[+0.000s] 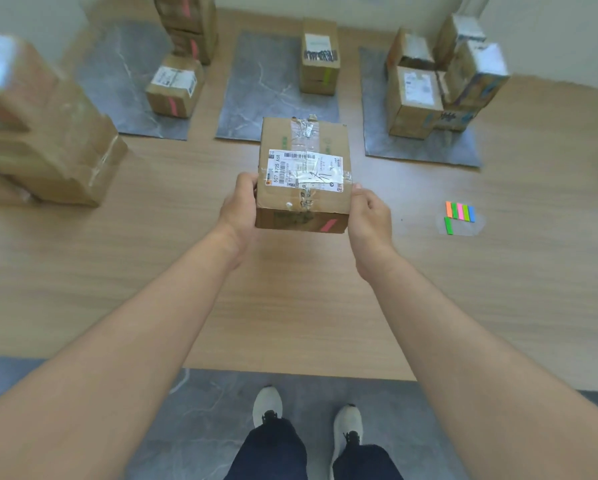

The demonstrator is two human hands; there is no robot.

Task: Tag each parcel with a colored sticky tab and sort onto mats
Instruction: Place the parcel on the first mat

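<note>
We hold one parcel (304, 171) between both hands over the wooden bench (290, 289), just short of the near edge of the middle mat (256, 98). The left grip (237, 206) curls round the parcel's left side with the thumb at the top edge. The right grip (370, 220) clasps the right side in the same way. The parcel's label faces up, and a pink tab (328, 225) sits slanted on its near face.

Three grey mats lie side by side at the far edge of the bench. On the left mat (117, 81) a box (174, 86) shows a pink tab, with a stack (186, 26) behind it that also carries pink tabs. The middle mat bears a single box (320, 57) with a green tab. The right mat (411, 147) carries a cluster of boxes (429, 84) packed close together. They show blue marks on their near sides, too blurred for us to read.

At the far left, off the mats, stands a blurred pile of boxes (48, 133). A pad of coloured tabs (460, 216) lies on the bench to our right, well apart from the held parcel. Below the bench edge we see our shoes (268, 403) on a grey floor.
</note>
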